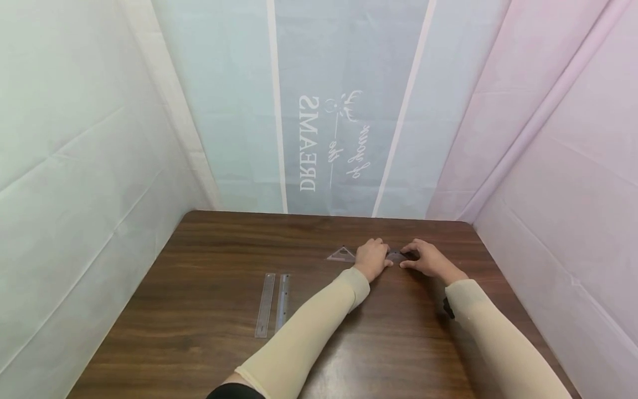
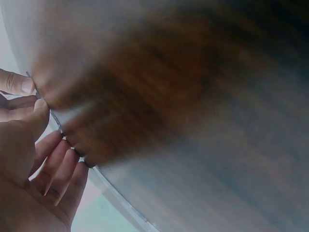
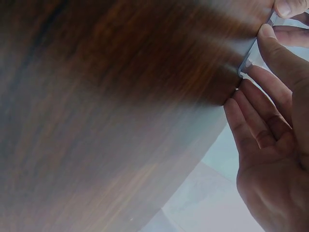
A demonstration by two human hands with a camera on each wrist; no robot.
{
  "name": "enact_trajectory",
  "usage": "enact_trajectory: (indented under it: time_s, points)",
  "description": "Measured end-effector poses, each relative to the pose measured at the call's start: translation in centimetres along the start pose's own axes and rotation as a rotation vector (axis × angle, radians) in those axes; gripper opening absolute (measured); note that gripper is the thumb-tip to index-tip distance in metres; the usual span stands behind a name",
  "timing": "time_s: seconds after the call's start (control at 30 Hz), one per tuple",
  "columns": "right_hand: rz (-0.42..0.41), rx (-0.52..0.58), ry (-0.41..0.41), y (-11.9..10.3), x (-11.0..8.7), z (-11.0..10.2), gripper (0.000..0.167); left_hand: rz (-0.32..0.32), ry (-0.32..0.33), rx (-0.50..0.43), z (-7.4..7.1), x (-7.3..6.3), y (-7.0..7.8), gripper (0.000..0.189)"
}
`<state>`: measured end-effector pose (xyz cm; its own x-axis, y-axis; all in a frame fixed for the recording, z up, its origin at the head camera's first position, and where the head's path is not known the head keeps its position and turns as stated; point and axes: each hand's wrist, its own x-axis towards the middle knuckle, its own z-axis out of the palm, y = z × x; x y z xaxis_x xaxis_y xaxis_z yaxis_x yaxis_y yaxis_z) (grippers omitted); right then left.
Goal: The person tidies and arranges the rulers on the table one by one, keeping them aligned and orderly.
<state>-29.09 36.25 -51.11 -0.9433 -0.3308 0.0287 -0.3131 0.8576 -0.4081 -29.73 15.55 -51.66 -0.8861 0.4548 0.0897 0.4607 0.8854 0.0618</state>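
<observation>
Both hands on a clear drafting piece, far side of table

My left hand (image 1: 371,259) and right hand (image 1: 427,259) face each other over one small clear drafting piece (image 1: 397,256), probably a protractor, low at the tabletop. Thumb near, fingertips far on each hand; I seem to pinch an end each, gap between hands narrow. Two-ended hold probably because it's thin and flat: keeps it straight, stops it swivelling. Exact outline hidden by my fingers.

Triangle (image 1: 343,254) lies flat just left of my left hand, roughly in line with the piece, so likely placed as a row. Whether my left hand touches it, can't tell.

Clear ruler (image 1: 265,305) and second ruler (image 1: 282,302) lie side by side, nearer and further left, lengths running near to far, probably set parallel for neatness. Second one's near end is behind my left sleeve (image 1: 304,332).

Edges: table (image 1: 164,310) ends a little beyond my fingertips, backdrop (image 1: 239,111) right behind, so limited reach that way. Right edge lies beyond my right forearm, with a side wall past it. More open room near, between my forearms, and left of the rulers.
</observation>
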Motion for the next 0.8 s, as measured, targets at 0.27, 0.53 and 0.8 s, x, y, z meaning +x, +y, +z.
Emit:
enact_trajectory:
  time_s: [0.27,0.53,0.8]
  points:
    - [0.002,0.006,0.003,-0.14,-0.13,-0.05,0.04,-0.023,-0.036,-0.022,0.03,0.3,0.01,0.043]
    - [-0.052,-0.017,0.025,-0.19,-0.16,-0.07,0.038,-0.005,-0.042,0.016,-0.38,0.24,0.15,0.04]
    - [-0.092,-0.032,0.001,-0.33,-0.24,-0.1,0.033,0.028,-0.036,0.035,-0.42,0.29,-0.16,0.04]
